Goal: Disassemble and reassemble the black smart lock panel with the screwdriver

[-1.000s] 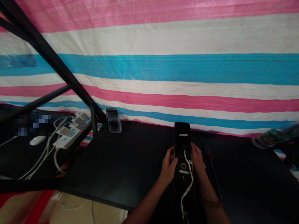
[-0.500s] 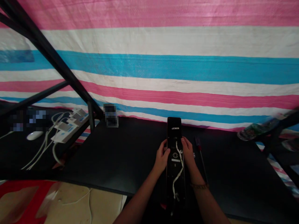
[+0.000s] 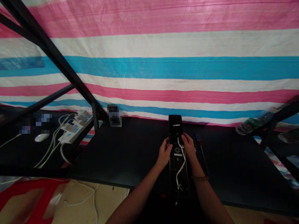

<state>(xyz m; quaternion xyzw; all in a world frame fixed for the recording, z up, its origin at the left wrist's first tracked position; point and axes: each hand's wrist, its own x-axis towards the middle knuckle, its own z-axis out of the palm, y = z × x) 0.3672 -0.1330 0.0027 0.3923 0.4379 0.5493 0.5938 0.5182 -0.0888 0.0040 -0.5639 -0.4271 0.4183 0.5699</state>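
Observation:
A long black panel, which looks like the back of a smart door lock, stands out lengthwise before me at the desk's front edge. A whitish wrapped cable runs down its face, with a small plug hanging past the near end. The panel also carries a round fitting and white labels. My left hand grips its left edge, thumb on the face. On the opposite edge my right hand is closed round it, thumb near the cable's upper end. A screwdriver with a dark and red handle lies just right of my right hand.
The black desk spans the middle. A power strip with white cables and a white mouse are at left. A blurred-out object stands at the back. A plastic bottle lies at right by a black frame bar.
The view has shifted slightly. Both hands keep their hold on the panel, which now sits a little higher and further right in the picture.

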